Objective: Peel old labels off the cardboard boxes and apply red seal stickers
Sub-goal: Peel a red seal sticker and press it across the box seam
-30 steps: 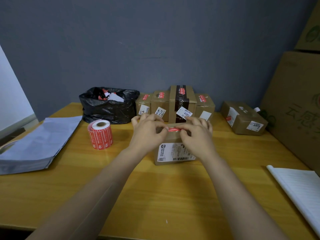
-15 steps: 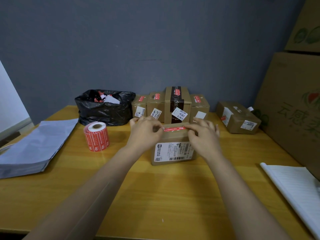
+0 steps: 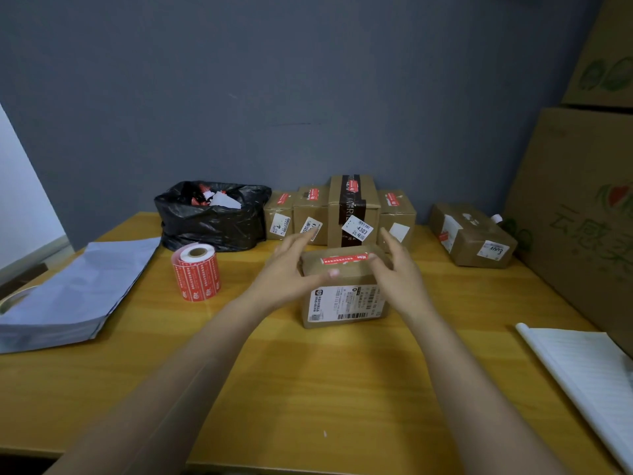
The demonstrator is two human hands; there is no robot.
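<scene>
Yellow wooden table against a grey wall, with a cardboard box at its middle.
Left hand and right hand flank the box with straight fingers, gripping nothing; the left thumb touches its top. A sticker roll stands to the left, and a red seal sticker lies along the box top.

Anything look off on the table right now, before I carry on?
The front box carries a red seal sticker on top, yet a large white shipping label is still on its near face. At the right, a lone box sits angled, apart from the back row.
</scene>
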